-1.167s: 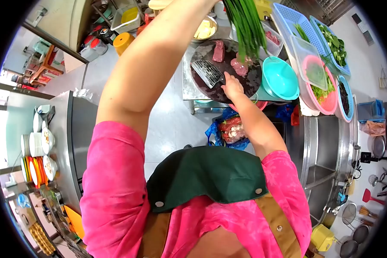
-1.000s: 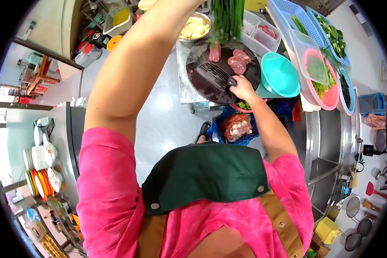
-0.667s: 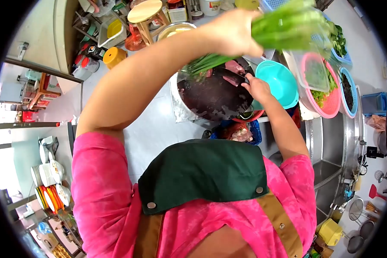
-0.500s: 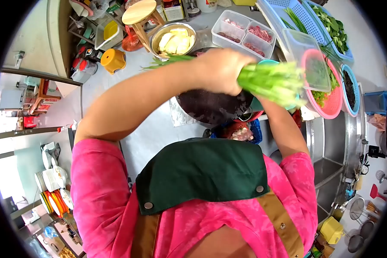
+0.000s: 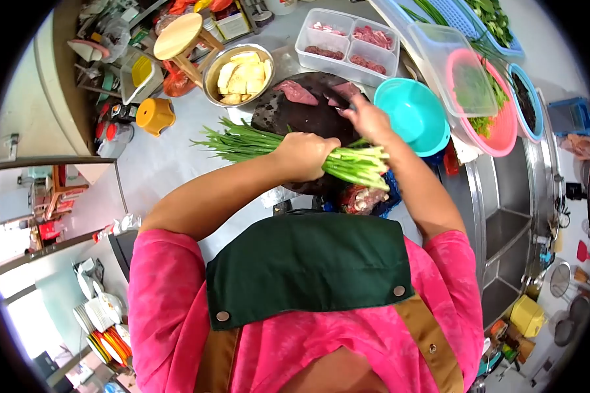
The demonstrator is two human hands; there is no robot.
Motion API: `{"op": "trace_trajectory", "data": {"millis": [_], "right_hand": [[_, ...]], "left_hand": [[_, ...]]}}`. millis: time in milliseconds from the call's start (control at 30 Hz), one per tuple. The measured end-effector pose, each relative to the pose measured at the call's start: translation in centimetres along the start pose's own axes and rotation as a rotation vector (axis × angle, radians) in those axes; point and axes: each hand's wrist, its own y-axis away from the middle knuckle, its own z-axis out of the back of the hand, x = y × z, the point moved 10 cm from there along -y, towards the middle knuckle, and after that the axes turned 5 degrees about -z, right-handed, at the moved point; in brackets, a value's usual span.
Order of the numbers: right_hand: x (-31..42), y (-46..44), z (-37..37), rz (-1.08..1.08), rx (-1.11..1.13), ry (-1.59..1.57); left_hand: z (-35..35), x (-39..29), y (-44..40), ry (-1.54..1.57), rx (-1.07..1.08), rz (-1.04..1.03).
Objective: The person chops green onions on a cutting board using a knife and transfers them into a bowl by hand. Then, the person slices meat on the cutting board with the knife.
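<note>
Blue bag [image 5: 394, 195]: on the near side, below the stalk ends, with meat [image 5: 360, 199] in it; trailing stalks are best held clear of it.
Green bunch [image 5: 236, 141]: crosswise over the near part of the board, leafy tips out past the left edge, pale stalk ends to the right; its height above the board is unclear.
Left hand [image 5: 306, 157]: closed around the bunch toward the stalk ends; a firm but gentle grip should hold the stems together without bruising them.
Right hand [image 5: 371, 123]: over the right side of the board, fingers partly curled beside a dark object [image 5: 334, 97], perhaps a knife; I cannot tell whether it is gripped. If it is a blade, both bunch and left fingers need room from it.
Round board [image 5: 295, 122]: dark, with one meat piece [image 5: 297, 93] at far left and another [image 5: 345, 92] at far right; keeping greens off the raw meat seems wise.
Teal bowl [image 5: 410, 111]: just right of the right hand, so that wrist wants care.
Metal bowl [image 5: 215, 90]: far left, holding pale yellow pieces.
</note>
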Motion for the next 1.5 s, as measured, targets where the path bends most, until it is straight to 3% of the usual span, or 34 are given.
{"op": "trace_trajectory", "data": {"millis": [67, 133, 200, 400, 500, 800, 1100, 1333, 1500], "right_hand": [[-2.2, 1.1, 2.6, -0.064, -0.04, -0.092], [-2.5, 4.1, 5.2, -0.04, -0.136, -0.16], [-1.9, 8.1, 6.5, -0.09, -0.192, -0.207], [1.3, 16.7, 2.4, -0.218, -0.156, -0.226], [1.0, 17.4, -0.9, -0.369, -0.043, -0.192], [2.5, 16.4, 1.5, -0.371, -0.079, -0.063], [1.0, 12.8, -2.5, -0.381, 0.023, -0.123], [1.0, 12.1, -4.9, -0.447, -0.062, -0.133], [1.0, 13.7, -4.7, -0.431, 0.047, -0.154]], "left_hand": [[-2.0, 2.1, -0.8, 0.002, -0.025, -0.003], [-5.3, 6.8, -1.5, -0.084, -0.012, 0.179], [-7.0, 8.8, -1.2, -0.119, -0.026, 0.201], [-7.9, 8.1, -0.9, -0.219, -0.076, 0.25], [-8.4, 8.3, -1.1, -0.244, -0.058, 0.224], [-9.6, 8.8, -2.0, -0.25, 0.099, 0.246], [-10.2, 9.5, -2.6, -0.193, 0.082, 0.237], [-9.3, 9.2, -2.4, -0.174, 0.042, 0.189], [-9.2, 9.1, -2.0, -0.177, 0.029, 0.239]]}}
